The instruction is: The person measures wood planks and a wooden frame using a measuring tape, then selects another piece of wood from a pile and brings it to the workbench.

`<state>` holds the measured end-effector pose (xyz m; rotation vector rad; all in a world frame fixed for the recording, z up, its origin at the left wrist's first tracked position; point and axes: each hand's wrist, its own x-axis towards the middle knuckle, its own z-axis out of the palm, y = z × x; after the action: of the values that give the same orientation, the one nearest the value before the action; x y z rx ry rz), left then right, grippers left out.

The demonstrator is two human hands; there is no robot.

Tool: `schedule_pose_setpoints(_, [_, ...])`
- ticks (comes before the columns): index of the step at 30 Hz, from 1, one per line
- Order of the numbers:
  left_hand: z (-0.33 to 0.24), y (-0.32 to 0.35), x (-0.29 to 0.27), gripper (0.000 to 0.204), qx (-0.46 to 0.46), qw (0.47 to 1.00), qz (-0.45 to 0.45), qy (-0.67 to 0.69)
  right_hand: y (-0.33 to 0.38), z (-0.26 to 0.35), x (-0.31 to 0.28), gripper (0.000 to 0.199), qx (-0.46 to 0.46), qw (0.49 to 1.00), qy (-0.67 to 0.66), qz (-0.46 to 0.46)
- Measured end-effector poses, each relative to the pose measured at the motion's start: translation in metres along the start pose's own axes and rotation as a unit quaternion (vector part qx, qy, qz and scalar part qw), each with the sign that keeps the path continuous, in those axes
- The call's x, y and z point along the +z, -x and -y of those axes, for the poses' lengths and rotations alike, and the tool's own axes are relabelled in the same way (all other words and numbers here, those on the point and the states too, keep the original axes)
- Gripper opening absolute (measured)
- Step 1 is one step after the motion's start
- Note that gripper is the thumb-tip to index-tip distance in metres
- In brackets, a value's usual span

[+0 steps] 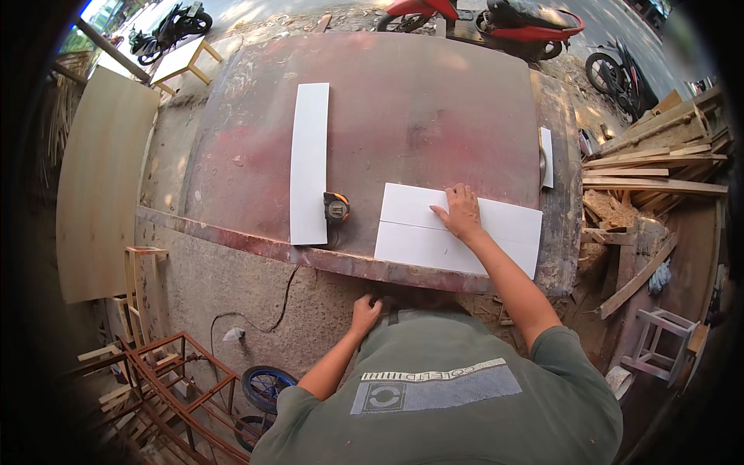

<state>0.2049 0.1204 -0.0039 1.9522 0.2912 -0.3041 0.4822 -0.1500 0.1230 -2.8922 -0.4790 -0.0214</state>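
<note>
My right hand [463,213] lies on a pair of white boards [504,236] at the table's near edge, thumb apart from the fingers. The two boards sit edge to edge, with a thin dark seam between them. Down by my waist, just off the table's front edge, my left hand [367,314] is closed next to the shirt hem; what it holds, if anything, is hidden. Left of the boards, a long white strip [311,155] stretches away from me. Against its right side rests a black and orange tape measure [336,208].
The worn, red-stained table [418,101] fills the middle. At its right, a small white piece [548,159] stands beside a curved grey part. Lumber [651,174] is piled at right. A plywood sheet [105,186] leans at left, above a rusty metal frame [182,372]. Motorcycles are parked beyond.
</note>
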Motion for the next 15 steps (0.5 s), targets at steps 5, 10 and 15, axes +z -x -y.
schedule_pose_setpoints(5, [0.061, -0.083, 0.091, 0.031, -0.236, 0.952, 0.013, 0.194, 0.001, 0.005, -0.005, 0.063, -0.035, 0.999, 0.01, 0.002])
schedule_pose_setpoints(10, [0.02, -0.127, 0.148, 0.032, -0.252, 0.951, 0.024, 0.179, -0.002, -0.006, -0.01, 0.066, -0.024, 0.999, 0.018, 0.039])
schedule_pose_setpoints(15, [0.009, -0.129, 0.165, 0.033, -0.269, 0.946, 0.022, 0.18, -0.021, 0.004, -0.027, 0.049, -0.008, 1.0, -0.011, 0.011])
